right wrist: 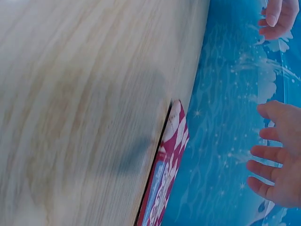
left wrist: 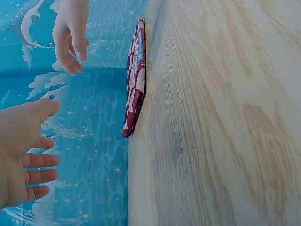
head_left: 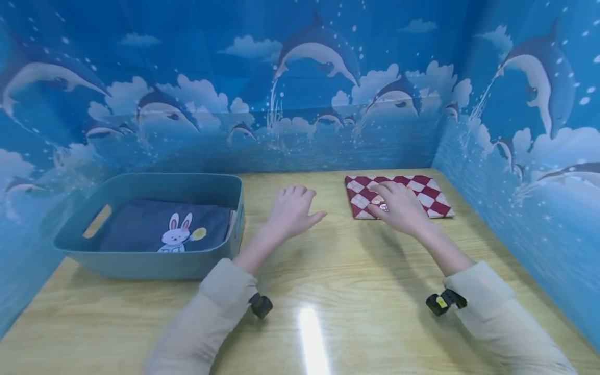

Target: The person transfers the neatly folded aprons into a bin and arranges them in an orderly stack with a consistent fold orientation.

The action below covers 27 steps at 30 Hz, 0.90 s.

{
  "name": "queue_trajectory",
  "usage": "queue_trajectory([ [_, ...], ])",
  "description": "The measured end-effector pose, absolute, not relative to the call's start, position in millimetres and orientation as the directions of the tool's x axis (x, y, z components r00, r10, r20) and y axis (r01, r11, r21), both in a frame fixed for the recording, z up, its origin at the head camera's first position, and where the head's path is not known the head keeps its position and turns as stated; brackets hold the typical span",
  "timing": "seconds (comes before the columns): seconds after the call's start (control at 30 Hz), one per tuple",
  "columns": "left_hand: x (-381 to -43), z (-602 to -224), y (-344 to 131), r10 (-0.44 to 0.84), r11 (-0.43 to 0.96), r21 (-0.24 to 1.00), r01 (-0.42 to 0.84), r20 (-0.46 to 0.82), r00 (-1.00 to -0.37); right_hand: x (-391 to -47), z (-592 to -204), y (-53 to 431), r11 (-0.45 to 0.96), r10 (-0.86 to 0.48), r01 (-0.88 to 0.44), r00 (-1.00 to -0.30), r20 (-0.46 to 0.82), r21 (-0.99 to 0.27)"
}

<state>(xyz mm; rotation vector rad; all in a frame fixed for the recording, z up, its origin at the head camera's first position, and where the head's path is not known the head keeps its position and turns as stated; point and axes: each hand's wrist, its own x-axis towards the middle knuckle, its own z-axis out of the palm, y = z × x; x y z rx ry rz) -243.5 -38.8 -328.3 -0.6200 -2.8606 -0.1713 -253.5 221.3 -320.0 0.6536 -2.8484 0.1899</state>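
Observation:
A folded red-and-white checkered cloth item lies flat at the back right of the table, with print on its front part. Above it hovers my right hand, fingers spread and holding nothing; in the right wrist view there is a gap between that hand and the cloth item. My left hand hangs over the middle of the table, between the bin and the cloth, its thumb stretched out to the right and nothing in its grasp. The left wrist view shows its fingers apart.
A blue-green plastic bin with a handle slot stands at the left. Inside lies dark folded cloth with a white rabbit picture. Curtains printed with dolphins close off the back and sides of the wooden table.

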Motion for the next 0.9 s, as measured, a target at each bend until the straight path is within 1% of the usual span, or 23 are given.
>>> queue_trajectory([
  [0.17,-250,-333,-27,0.380,0.895,0.165,0.415,0.205,-0.902,-258,-323,238,0.905,-0.387,-0.413,-0.900,0.201,-0.106],
  [0.33,-259,-334,-14,0.345,0.862,0.322,0.393,0.196,-0.918,-262,-323,251,0.915,-0.355,-0.384,-0.912,0.203,-0.123],
  [0.5,-271,-336,-3,0.283,0.821,0.463,0.333,0.175,-0.943,-267,-324,265,0.926,-0.319,-0.350,-0.926,0.201,-0.144],
  [0.67,-281,-339,5,0.232,0.769,0.576,0.277,0.151,-0.961,-276,-326,282,0.930,-0.282,-0.328,-0.928,0.244,-0.170],
  [0.9,-291,-349,18,0.169,0.660,0.732,0.168,0.074,-0.983,-283,-325,306,0.925,-0.191,-0.258,-0.950,0.247,-0.279],
])
